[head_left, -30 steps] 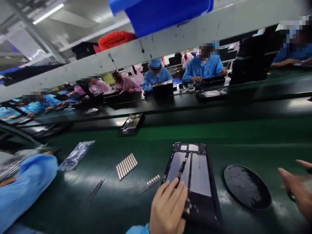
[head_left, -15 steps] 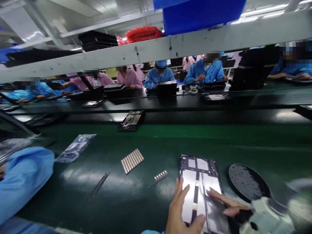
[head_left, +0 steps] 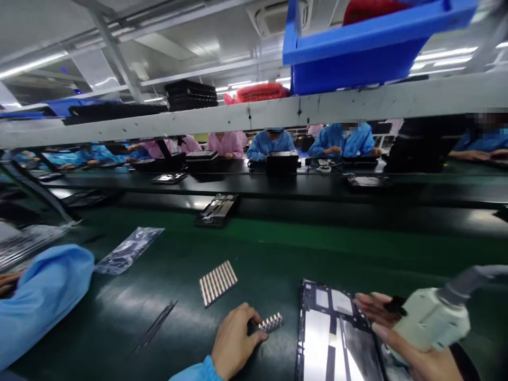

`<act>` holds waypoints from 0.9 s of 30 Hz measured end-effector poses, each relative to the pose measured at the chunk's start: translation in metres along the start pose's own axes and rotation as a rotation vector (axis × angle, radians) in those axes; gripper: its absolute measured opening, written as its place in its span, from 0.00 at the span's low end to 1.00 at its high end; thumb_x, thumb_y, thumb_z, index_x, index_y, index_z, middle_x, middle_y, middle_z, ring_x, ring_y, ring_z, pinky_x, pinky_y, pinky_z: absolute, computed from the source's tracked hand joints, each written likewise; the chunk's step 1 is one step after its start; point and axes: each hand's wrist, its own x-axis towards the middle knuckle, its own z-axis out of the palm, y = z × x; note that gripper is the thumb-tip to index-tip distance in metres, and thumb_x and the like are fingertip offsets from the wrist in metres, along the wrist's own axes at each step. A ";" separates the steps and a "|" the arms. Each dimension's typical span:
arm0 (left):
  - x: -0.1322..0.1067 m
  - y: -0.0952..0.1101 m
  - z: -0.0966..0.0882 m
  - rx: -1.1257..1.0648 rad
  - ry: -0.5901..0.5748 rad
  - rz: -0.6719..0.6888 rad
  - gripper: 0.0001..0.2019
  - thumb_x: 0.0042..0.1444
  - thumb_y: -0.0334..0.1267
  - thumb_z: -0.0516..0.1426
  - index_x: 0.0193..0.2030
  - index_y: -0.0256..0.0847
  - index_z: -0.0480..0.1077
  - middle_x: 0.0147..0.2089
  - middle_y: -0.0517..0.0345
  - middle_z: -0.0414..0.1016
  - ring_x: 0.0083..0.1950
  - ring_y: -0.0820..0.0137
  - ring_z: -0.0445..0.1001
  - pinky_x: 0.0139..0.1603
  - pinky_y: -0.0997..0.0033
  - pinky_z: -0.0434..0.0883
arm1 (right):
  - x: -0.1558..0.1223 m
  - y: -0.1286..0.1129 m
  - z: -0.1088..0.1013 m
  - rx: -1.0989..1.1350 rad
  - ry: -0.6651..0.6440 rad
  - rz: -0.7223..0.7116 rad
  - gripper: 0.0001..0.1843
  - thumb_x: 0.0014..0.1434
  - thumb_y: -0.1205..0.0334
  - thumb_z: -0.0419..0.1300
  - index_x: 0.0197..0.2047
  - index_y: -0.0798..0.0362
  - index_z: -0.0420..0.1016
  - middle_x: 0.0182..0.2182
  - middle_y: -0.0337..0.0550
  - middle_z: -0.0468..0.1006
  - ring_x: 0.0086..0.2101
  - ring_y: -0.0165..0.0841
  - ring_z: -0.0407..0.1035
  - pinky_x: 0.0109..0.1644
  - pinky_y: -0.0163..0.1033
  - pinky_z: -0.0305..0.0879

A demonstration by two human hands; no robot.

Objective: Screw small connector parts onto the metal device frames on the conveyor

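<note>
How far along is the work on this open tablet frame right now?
Early on, it seems. The tablet frame lies open on the green belt. The right hand holds a white power tool over it; the left hand pinches the short strip of small parts. The longer strip lies untouched.

small metal strip (head_left: 271, 322) flat on green belt, cream power tool (head_left: 431, 318) tilted

Tweezers (head_left: 155, 326), plastic bag (head_left: 129, 250), blue bin (head_left: 369, 45) (up on shelf).
</note>
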 end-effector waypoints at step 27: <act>0.031 -0.024 -0.031 0.300 0.045 0.205 0.06 0.52 0.32 0.56 0.27 0.43 0.73 0.33 0.58 0.78 0.39 0.63 0.77 0.39 0.68 0.68 | -0.010 -0.037 0.025 -0.124 -0.254 0.088 0.24 0.42 0.44 0.66 0.40 0.50 0.81 0.40 0.55 0.81 0.51 0.56 0.70 0.61 0.58 0.60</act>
